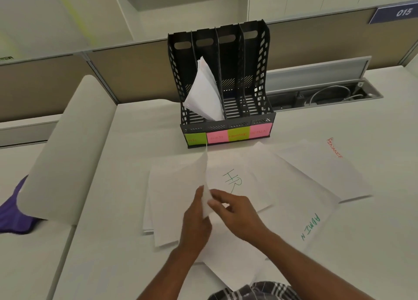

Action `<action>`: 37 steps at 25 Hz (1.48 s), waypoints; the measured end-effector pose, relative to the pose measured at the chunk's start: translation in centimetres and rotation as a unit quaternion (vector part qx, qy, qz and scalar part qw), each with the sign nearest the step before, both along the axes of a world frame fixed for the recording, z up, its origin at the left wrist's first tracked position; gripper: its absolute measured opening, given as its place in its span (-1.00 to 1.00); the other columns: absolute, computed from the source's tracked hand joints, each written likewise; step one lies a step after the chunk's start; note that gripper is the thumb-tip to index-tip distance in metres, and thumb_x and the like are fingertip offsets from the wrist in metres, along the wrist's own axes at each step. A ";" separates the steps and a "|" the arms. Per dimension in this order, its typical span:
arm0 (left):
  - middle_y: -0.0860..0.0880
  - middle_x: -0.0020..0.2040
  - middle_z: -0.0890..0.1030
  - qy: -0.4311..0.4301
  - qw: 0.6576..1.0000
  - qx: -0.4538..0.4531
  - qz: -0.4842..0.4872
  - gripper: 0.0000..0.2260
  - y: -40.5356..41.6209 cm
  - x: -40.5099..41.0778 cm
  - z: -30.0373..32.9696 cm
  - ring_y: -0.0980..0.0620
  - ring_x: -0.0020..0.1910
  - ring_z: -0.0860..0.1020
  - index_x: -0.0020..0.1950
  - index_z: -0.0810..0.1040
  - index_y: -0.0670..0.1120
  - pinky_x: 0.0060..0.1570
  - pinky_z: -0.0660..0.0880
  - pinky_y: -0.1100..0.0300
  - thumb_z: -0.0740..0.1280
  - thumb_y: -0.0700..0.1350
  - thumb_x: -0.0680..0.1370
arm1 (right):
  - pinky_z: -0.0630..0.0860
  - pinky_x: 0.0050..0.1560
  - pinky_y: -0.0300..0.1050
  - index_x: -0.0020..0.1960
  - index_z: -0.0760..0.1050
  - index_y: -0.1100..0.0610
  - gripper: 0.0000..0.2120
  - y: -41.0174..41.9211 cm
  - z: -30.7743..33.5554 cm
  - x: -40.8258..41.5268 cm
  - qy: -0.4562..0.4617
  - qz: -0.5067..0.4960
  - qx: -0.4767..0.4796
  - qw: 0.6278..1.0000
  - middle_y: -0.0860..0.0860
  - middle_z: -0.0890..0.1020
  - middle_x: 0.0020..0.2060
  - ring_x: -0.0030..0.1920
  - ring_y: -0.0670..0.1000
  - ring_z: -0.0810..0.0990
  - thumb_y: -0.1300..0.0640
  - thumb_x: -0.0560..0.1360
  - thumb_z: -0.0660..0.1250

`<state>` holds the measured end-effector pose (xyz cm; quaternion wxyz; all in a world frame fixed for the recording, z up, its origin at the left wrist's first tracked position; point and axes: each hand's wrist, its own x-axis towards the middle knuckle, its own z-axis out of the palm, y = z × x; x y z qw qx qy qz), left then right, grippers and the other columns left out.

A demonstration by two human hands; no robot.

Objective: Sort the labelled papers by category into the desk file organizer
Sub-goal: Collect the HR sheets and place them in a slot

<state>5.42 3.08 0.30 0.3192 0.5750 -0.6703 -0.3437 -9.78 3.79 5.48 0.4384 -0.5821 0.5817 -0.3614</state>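
Pinching one sheet (204, 186) with both hands at frame centre: left hand (196, 220) has fingers curled on its near edge, right hand (235, 213) clamps the same edge from 3 o'clock, thumb and fingers together on the paper. Sheet is lifted, standing on edge, over the loose pile (172, 200) on the desk (113, 243). HR paper (233, 179) lies flat just behind the hands; ADMIN paper (311, 227) at 4 o'clock of them, FINANCE paper (334, 164) at 2 o'clock, all overlapping. Organizer (226, 127) sits at 12 o'clock, four slots, green/pink/green/pink tags on its front. White stack (203, 91) leans tilted in the second slot from left; other slots' contents not visible. Purple cloth (13, 211) at 9 o'clock.
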 end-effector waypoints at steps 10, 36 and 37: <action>0.01 0.20 0.60 0.006 0.988 -0.095 0.118 -0.68 0.2 0.5 0.8 -0.02 0.18 0.62 0.42 0.43 -0.11 0.17 0.38 0.56 0.20 -0.18 0.66 | 0.39 -0.05 -0.20 0.18 0.60 0.09 -0.76 -2.2 -2.4 -5.8 0.145 -0.200 0.160 0.956 0.02 0.69 0.02 0.07 0.07 0.64 0.08 0.53 0.35; 0.05 0.29 0.56 0.001 0.993 -0.085 0.082 -0.51 0.3 2.0 -2.1 0.01 0.25 0.59 0.45 0.39 -0.05 0.29 0.46 0.25 0.32 -0.39 0.57 | 0.36 0.07 -0.12 0.34 0.39 0.19 -0.59 -1.7 -3.6 -0.5 0.193 -0.156 0.232 0.940 0.16 0.48 0.23 0.21 0.17 0.48 0.13 0.52 0.28; 0.04 0.28 0.56 -0.001 0.993 -0.080 0.085 -0.54 0.3 2.1 -2.3 0.00 0.24 0.60 0.45 0.40 -0.07 0.27 0.50 0.17 0.31 -0.37 0.59 | 0.32 0.02 -0.15 0.33 0.40 0.19 -0.60 -1.7 -3.6 -0.5 0.191 -0.154 0.234 0.941 0.15 0.48 0.22 0.20 0.16 0.50 0.13 0.52 0.28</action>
